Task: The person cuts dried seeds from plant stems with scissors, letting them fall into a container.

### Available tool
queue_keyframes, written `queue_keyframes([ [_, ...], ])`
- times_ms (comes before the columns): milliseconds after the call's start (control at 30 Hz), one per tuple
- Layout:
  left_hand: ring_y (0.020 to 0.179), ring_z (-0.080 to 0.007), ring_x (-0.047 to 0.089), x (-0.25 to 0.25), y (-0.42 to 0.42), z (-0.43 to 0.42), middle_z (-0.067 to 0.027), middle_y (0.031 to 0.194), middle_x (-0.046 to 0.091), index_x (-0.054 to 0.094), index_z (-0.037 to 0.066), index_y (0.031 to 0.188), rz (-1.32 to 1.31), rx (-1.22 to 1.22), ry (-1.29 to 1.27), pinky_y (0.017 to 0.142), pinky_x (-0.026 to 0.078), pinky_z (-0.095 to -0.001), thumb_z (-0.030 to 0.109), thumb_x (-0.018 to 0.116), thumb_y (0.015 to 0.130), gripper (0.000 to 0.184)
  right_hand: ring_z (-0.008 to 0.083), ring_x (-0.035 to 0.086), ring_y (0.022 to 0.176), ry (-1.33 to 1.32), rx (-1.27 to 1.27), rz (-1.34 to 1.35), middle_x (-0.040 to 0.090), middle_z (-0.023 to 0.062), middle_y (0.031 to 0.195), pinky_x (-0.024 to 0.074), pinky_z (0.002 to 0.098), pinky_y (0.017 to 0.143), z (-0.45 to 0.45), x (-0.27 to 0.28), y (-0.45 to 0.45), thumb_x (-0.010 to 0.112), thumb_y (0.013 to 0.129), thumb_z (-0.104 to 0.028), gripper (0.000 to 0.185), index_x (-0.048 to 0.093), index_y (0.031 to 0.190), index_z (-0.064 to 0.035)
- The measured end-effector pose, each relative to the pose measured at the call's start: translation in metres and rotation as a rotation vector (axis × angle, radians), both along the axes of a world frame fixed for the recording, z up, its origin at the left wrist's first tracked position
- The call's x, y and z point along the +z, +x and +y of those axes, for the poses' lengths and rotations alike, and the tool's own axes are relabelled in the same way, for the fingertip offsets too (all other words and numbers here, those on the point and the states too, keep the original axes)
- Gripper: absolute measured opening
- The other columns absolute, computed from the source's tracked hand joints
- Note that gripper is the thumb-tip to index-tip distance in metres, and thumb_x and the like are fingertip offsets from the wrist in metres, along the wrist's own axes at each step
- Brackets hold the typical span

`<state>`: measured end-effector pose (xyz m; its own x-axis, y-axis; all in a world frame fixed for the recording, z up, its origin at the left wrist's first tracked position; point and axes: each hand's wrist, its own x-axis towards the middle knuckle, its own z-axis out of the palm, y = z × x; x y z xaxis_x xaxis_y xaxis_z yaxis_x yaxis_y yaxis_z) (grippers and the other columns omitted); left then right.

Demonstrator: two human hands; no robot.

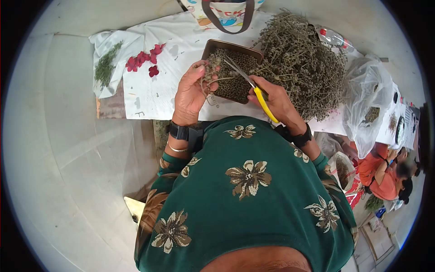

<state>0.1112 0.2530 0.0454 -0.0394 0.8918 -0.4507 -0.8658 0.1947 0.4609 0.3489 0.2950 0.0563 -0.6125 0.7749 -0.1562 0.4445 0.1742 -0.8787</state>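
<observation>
My left hand (190, 92) is closed around a dried plant sprig (214, 68), held over the left side of a brown rectangular tin (210, 45). Small round greenish-brown seed heads (235, 81) fill much of that tin. In my right hand (273, 99) are scissors (261, 97) with yellow handles, their blades pointing up and left over the tin toward the sprig. Just right of the tin, a large heap of dried plant stems (299, 63) lies close to my right hand.
A white cloth (149, 97) covers the table. Dark red petals (140, 61) and a green sprig (106, 65) lie left. A patterned tote bag (222, 20) stands behind. Rightward are a plastic bottle (334, 38), a clear plastic bag (367, 99) and a person in orange (379, 174).
</observation>
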Motion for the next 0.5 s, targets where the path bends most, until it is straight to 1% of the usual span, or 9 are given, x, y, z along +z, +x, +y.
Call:
queue_keyframes([
  [33,0.078,-0.021,0.062,-0.002,0.002,0.002,-0.0168,0.098,0.065,0.057,0.003,0.109,-0.004,-0.016,0.0,0.062,0.051,-0.0306,0.0,0.056,0.082,0.027,0.0215,0.065,0.084,0.045,-0.024,-0.013,0.065,0.0111,0.092,0.0507,0.0317,0.075,-0.001,0.002,0.0,0.07,0.08,-0.011,0.051,0.05,0.126,-0.0059],
  [67,0.076,-0.0197,0.061,-0.004,0.005,0.004,-0.0153,0.095,0.065,0.057,0.003,0.107,0.062,-0.022,-0.007,0.06,0.05,-0.0299,0.0,0.058,0.082,0.026,0.0215,0.065,0.084,0.044,-0.04,-0.017,0.065,0.0111,0.092,0.0507,0.0317,0.075,-0.001,0.003,0.001,0.07,0.08,-0.011,0.051,0.05,0.126,-0.0059],
  [133,0.071,-0.0171,0.061,-0.008,0.008,0.011,-0.0123,0.09,0.065,0.058,0.004,0.103,0.188,-0.034,-0.015,0.057,0.048,-0.0285,0.0,0.061,0.081,0.023,0.0254,0.065,0.084,0.118,-0.019,-0.032,0.065,0.0132,0.094,0.0506,0.0333,0.075,0.0,0.004,0.001,0.07,0.08,-0.012,0.05,0.051,0.126,-0.0055],
  [167,0.071,-0.0171,0.061,-0.009,0.01,0.013,-0.0123,0.09,0.065,0.058,0.004,0.103,0.184,-0.049,-0.015,0.057,0.048,-0.0285,0.0,0.061,0.081,0.023,0.0273,0.065,0.084,0.153,-0.007,-0.039,0.065,0.0142,0.095,0.0506,0.0341,0.075,0.0,0.005,0.003,0.07,0.08,-0.012,0.049,0.051,0.125,-0.0052],
  [267,0.065,-0.014,0.058,-0.009,0.012,0.014,-0.0093,0.084,0.064,0.059,0.005,0.105,0.28,-0.069,0.027,0.053,0.045,-0.0255,-0.005,0.063,0.077,0.03,0.0298,0.064,0.084,0.113,0.025,-0.04,0.065,0.0155,0.097,0.0505,0.0355,0.076,-0.002,0.005,0.003,0.071,0.079,-0.012,0.049,0.052,0.124,-0.0047],
  [300,0.065,-0.014,0.058,-0.009,0.013,0.014,-0.0093,0.084,0.064,0.059,0.005,0.105,0.277,-0.077,0.024,0.053,0.045,-0.0255,-0.005,0.063,0.077,0.03,0.031,0.064,0.084,0.097,0.05,-0.035,0.065,0.0162,0.097,0.0505,0.0362,0.076,-0.002,0.005,0.003,0.071,0.079,-0.012,0.049,0.052,0.124,-0.0044],
  [400,0.064,-0.0112,0.057,-0.008,0.01,0.014,-0.0078,0.084,0.064,0.059,0.004,0.106,0.392,-0.181,0.085,0.051,0.042,-0.0228,-0.004,0.063,0.076,0.031,0.0312,0.064,0.084,0.035,0.039,-0.052,0.065,0.0165,0.099,0.0506,0.0367,0.075,-0.001,0.009,-0.005,0.071,0.079,-0.012,0.049,0.052,0.124,-0.0042],
  [467,0.064,-0.0107,0.057,-0.005,0.009,0.014,-0.0076,0.083,0.064,0.06,0.004,0.107,0.395,-0.185,0.074,0.051,0.041,-0.0222,-0.004,0.063,0.076,0.032,0.0312,0.064,0.085,0.002,0.031,-0.056,0.064,0.0166,0.1,0.0506,0.0369,0.075,-0.001,0.007,-0.011,0.072,0.079,-0.012,0.049,0.053,0.123,-0.0041],
  [500,0.064,-0.0103,0.056,-0.004,0.008,0.014,-0.0073,0.083,0.064,0.06,0.004,0.108,0.394,-0.184,0.069,0.051,0.04,-0.0215,-0.003,0.063,0.076,0.033,0.0322,0.062,0.082,0.018,0.008,-0.03,0.064,0.0167,0.095,0.0496,0.0378,0.072,-0.002,0.006,-0.013,0.071,0.078,-0.012,0.047,0.053,0.121,-0.0043],
])
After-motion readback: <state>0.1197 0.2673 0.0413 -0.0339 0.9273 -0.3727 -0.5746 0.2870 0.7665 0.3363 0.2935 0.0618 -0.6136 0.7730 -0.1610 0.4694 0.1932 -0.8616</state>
